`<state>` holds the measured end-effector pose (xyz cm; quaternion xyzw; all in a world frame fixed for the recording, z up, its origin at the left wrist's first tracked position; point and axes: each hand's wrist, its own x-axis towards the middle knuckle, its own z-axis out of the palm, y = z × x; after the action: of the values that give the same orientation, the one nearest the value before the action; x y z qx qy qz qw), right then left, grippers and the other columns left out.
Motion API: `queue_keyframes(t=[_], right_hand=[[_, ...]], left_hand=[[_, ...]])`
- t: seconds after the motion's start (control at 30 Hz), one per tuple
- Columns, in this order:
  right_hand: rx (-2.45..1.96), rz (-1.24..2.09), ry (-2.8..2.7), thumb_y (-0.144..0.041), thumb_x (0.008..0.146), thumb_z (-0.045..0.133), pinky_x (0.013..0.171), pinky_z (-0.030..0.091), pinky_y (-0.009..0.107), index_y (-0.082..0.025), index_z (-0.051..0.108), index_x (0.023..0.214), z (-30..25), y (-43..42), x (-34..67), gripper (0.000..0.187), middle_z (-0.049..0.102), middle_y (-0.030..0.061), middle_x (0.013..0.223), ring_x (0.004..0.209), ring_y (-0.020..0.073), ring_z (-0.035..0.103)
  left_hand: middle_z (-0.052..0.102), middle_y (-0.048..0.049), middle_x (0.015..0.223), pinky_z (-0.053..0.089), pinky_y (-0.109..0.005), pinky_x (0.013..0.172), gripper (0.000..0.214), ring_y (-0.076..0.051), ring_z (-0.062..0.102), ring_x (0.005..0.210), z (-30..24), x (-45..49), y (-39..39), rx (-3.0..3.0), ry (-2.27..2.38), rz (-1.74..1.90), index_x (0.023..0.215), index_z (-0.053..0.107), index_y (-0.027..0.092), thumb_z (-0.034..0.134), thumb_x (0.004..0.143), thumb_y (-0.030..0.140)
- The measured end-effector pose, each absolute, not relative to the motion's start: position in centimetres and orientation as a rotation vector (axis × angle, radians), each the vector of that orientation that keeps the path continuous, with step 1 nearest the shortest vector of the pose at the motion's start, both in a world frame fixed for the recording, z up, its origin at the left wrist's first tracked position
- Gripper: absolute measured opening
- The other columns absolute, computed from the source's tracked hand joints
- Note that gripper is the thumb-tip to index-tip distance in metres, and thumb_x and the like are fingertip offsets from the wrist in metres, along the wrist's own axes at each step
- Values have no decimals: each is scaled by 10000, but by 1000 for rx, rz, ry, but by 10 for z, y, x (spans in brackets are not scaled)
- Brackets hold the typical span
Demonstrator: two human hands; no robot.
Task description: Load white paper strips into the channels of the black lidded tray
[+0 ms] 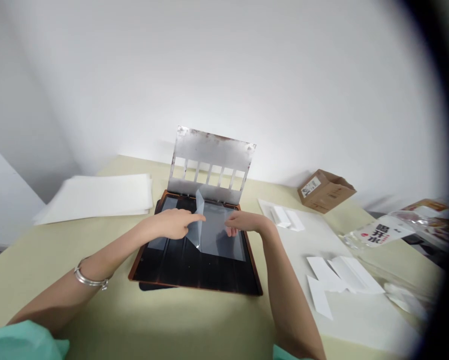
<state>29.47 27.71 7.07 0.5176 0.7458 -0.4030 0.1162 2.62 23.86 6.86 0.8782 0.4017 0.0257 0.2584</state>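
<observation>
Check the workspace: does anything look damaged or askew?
The upright metal plate has brownish patches along its edges, perhaps rust or residue. On the black board, the clear film has a section standing up beside the left hand, not flat.

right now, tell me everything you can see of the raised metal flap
The metal flap looks silvery, thin and flat, with rust-brown stains near its top edge and a row of rectangular openings lower down. It stands raised, apparently hinged, along the far edge of the black tray; neither the left hand nor the right hand touches it.
</observation>
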Motion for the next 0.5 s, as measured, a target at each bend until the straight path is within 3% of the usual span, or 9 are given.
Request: queue_keyframes(t=[0.5], right_hand=[[1763,-1178,2038,-397,939,529,803,528,356,-169,596,1086,66,285,369,279,616,62,1080,903,159,611]], left_hand=[[581,-71,1109,529,-386,812,368,-186,596,923,73,22,232,2427,1115,-147,1244,505,196,542,933,388]])
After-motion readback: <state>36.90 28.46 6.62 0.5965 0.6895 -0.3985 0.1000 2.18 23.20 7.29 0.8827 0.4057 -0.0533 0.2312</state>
